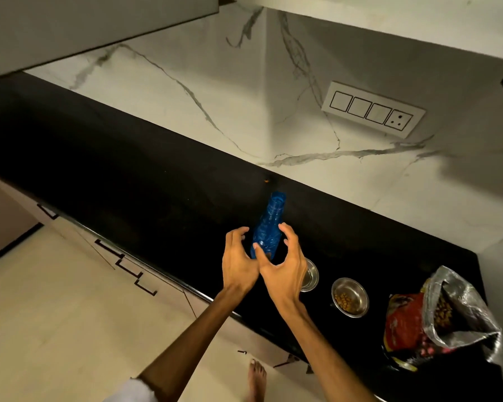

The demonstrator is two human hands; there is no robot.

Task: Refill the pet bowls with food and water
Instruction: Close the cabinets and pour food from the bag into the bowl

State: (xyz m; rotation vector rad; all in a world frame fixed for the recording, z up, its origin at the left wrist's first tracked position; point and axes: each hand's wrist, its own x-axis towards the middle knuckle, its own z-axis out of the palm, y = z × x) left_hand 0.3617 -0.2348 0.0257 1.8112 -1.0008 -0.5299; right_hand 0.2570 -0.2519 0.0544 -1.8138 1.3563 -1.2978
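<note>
- So far, the food half looks done: the steel bowl on the right (350,297) holds a layer of brown kibble at its bottom.
- Beside it, at the right end of the black table (128,158), an opened red and silver food bag (436,317) lies slumped, with more kibble showing through its mouth.
- A second steel bowl (311,275) sits just left of the first, mostly hidden behind the right wrist. I cannot tell whether it holds water; only a sliver of rim and inner wall shows.
- A blue plastic bottle (269,224) stands on the table, well left of the food bag and just beyond the hidden bowl. Its neck appears uncapped, and I cannot make out how much water is in it.
- The left hand (238,262) and right hand (285,262) flank the bottle's lower half, wrists crossing close together.
- Both sets of fingers are curved and spread apart around the bottle; whether they touch it is unclear, and they do not seem clamped on it. The right thumb lies across its base.
- My guess is that the water step remains: either the pour into the hidden bowl is about to start, or the bottle is just being set down.
- Pale floor (55,314) and a bare foot (256,378) show below the table edge.
</note>
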